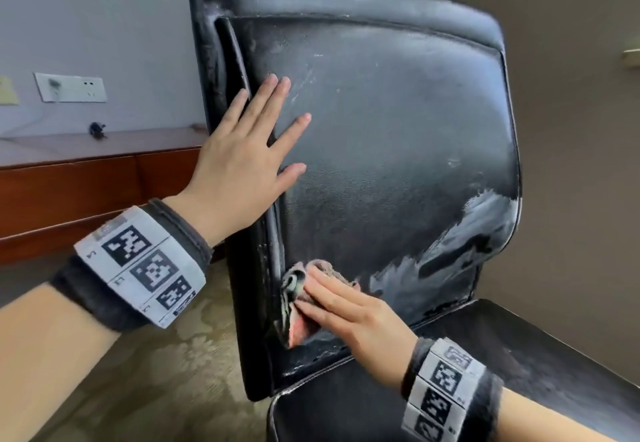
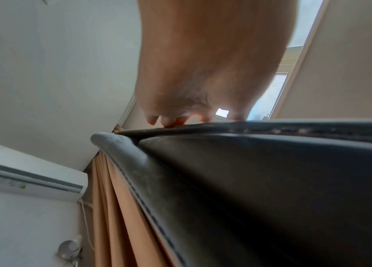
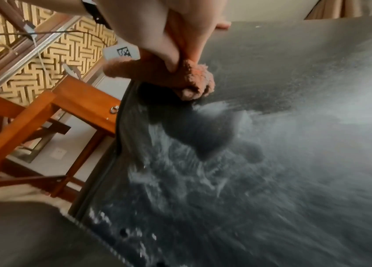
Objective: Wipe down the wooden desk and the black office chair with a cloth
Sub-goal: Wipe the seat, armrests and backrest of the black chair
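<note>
The black office chair's backrest [image 1: 398, 130] stands upright in front of me, with grey dusty smears on its lower right part [image 1: 467, 244]. My left hand [image 1: 249, 150] lies flat on its upper left area, fingers straight and spread; in the left wrist view the left hand [image 2: 203, 72] touches the backrest edge [image 2: 272, 180]. My right hand [image 1: 346, 306] presses a pinkish cloth [image 1: 298, 324] against the backrest's lower left corner. In the right wrist view the thumb and fingers [image 3: 169, 36] pinch the bunched cloth [image 3: 194, 79]. The wooden desk [image 1: 86, 178] stands behind, at the left.
The chair seat [image 1: 519, 372] lies below my right wrist. On the desk sits a small black object [image 1: 97, 129], under a wall socket plate [image 1: 71, 87]. Patterned carpet [image 1: 156, 372] covers the floor. An orange curtain [image 2: 116, 216] and an air conditioner [image 2: 27, 177] are behind the chair.
</note>
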The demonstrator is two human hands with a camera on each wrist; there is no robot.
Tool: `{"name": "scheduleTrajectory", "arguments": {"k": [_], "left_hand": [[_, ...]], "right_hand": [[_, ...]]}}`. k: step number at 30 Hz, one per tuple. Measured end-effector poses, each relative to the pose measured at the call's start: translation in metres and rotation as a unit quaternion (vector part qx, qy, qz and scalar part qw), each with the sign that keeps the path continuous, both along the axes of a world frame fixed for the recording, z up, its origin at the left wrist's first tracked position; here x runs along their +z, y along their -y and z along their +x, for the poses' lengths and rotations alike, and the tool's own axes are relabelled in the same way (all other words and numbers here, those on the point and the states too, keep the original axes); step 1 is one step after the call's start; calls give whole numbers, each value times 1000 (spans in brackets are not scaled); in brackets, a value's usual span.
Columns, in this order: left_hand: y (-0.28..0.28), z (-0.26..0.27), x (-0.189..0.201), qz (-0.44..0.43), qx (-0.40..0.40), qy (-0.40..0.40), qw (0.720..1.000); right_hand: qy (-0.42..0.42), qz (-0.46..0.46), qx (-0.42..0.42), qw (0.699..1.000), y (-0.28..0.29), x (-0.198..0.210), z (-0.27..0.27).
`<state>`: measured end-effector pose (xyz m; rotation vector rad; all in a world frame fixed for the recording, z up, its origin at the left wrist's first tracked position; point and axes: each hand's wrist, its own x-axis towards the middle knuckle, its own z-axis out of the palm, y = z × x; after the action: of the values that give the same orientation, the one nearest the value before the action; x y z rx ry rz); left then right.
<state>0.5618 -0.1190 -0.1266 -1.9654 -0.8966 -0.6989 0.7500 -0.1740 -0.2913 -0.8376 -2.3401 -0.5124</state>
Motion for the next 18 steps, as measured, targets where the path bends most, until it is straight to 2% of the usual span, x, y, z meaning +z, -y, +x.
{"name": "scheduleTrajectory", "arguments": {"k": [2, 4, 7, 10, 12, 14, 18], "left_hand": [[1, 3, -4, 16, -5, -5, 1000], [-1, 3, -7, 28, -9, -6, 1000], [-1, -1, -7, 30, -7, -9, 999], [-1, -5, -7, 24, 2, -9, 1000], [0, -5, -7, 19, 2, -11, 1000], [0, -2, -7, 21, -2, -8, 1000], [-3, -1, -11, 39, -2, -3, 999]], "right_hand": [[28, -17, 22, 999, 4, 2, 7], [6, -36, 51, 998, 5, 19, 5], [-17, 20, 44, 999, -2, 34, -12], [24, -23, 66, 997, -9, 0, -16], [92, -52, 78, 991, -16, -25, 4], [117, -45, 57, 991, -17, -31, 21], [81, 28, 94, 992, -11, 3, 27]]}}
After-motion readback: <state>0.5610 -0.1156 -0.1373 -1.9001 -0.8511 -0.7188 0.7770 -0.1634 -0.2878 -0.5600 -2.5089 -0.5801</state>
